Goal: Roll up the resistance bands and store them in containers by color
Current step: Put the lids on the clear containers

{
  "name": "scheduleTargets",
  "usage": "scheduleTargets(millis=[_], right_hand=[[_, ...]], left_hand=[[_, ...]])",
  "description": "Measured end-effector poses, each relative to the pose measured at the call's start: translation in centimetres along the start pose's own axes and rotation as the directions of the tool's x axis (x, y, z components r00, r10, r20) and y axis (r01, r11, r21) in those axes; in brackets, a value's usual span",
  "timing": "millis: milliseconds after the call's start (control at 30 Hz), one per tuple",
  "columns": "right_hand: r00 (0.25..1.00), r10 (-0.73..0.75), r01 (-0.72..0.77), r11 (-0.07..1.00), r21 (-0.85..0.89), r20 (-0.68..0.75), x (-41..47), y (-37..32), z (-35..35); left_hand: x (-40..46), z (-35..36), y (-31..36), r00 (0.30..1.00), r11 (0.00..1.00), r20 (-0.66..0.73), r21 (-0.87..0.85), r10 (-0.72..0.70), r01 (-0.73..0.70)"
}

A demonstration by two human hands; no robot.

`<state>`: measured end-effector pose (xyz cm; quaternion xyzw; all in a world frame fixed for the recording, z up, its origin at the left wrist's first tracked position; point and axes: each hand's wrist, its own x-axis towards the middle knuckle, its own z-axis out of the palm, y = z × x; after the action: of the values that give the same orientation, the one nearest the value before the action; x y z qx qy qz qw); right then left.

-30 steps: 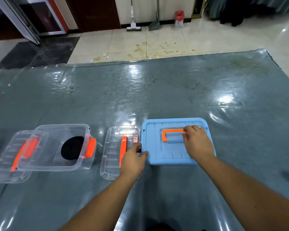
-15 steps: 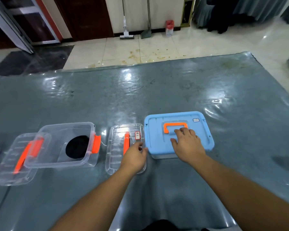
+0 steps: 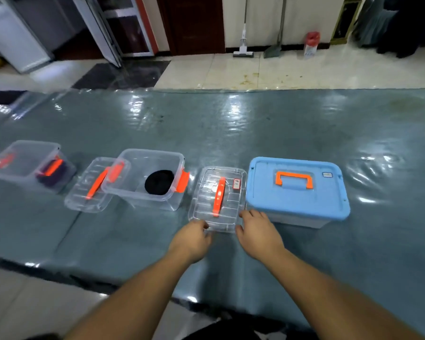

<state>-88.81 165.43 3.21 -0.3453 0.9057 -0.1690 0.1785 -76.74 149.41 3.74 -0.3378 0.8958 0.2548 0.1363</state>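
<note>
Head view shows the grey-green plastic-covered table (image 3: 280, 123) first, then the blue-lidded storage box with an orange handle (image 3: 297, 190), shut, at the right. Left of it an open clear container (image 3: 145, 177) holds a rolled black resistance band (image 3: 159, 182); far left a third clear box (image 3: 27, 165) holds something dark purple. Both hands have come off the blue box since a second ago and now bracket the loose clear lid with an orange handle (image 3: 219, 197): the left hand (image 3: 192, 238) curls on its near-left corner, the right hand (image 3: 258, 233) touches its near-right corner, though a firm grasp I cannot tell. The blue box looks finished, so this lid likely goes next onto the black band's container
</note>
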Motion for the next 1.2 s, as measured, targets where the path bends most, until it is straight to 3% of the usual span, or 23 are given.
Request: scheduleTargets(millis=[167,367,567,833,1033,1200], right_hand=[[0.994,0.02,-0.022,1.0,0.01,0.103,0.2,-2.7,2.2],[0.989,0.076,-0.077,0.997,0.0,0.127,3.2,-6.5,4.3],[0.954,0.28,-0.289,0.954,0.08,0.105,7.8,-11.1,7.1],[0.837,0.54,-0.546,0.822,0.162,0.087,10.5,-14.3,9.9],[0.771,0.635,-0.631,0.755,0.178,0.045,11.1,-12.9,10.4],[0.76,0.65,-0.638,0.748,0.18,-0.004,13.9,-11.2,10.3]], left_hand=[[-1.8,-0.7,-3.7,0.999,0.999,-0.01,0.011,-0.045,0.045],[-0.3,-2.9,-8.6,0.998,0.998,0.001,-0.012,-0.058,0.058],[4.1,-6.1,-14.3,0.998,0.999,0.054,0.012,0.04,-0.041],[9.2,-7.2,-19.9,0.956,0.968,0.244,0.149,0.163,-0.203],[11.0,-6.0,-20.2,0.926,0.946,0.306,0.165,0.22,-0.279],[12.1,-4.6,-19.2,0.915,0.933,0.321,0.179,0.244,-0.311]])
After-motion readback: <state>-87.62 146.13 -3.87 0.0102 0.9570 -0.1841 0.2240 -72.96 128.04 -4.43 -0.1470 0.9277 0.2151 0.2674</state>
